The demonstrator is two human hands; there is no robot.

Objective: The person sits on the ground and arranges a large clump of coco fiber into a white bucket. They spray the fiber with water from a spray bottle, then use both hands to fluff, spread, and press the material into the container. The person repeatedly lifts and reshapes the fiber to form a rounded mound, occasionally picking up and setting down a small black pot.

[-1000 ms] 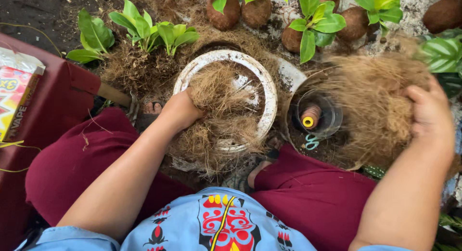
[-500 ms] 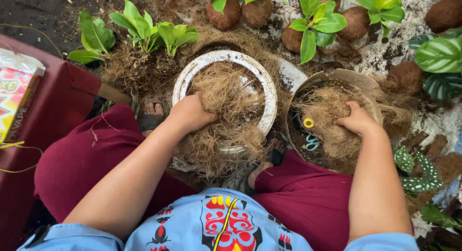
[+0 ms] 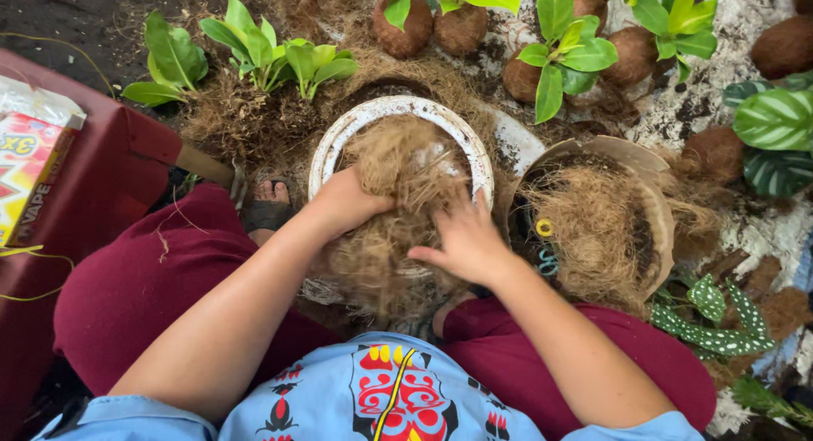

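A round white bowl (image 3: 339, 136) sits on the ground between my knees, heaped with brown coconut fibre (image 3: 398, 153) that spills over its near rim. My left hand (image 3: 343, 206) is closed on a clump of that fibre at the bowl's near left edge. My right hand (image 3: 461, 238) lies flat on the fibre at the near right, fingers spread and pressing down. To the right stands a brown pot (image 3: 631, 157) holding more loose fibre (image 3: 593, 221), with a small yellow ring and a teal tool (image 3: 544, 256) at its left rim.
Moss-ball plants with green leaves (image 3: 555, 64) line the far side. Leafy seedlings (image 3: 254, 52) grow from a fibre pile at far left. A dark red box (image 3: 93, 187) with a colourful packet (image 3: 34, 153) stands left. Patterned leaves (image 3: 775, 119) lie right. Soil and fibre litter the ground.
My right hand left the brown pot on the right and came over onto the fibre in the white bowl. My left hand stayed in the bowl's fibre.
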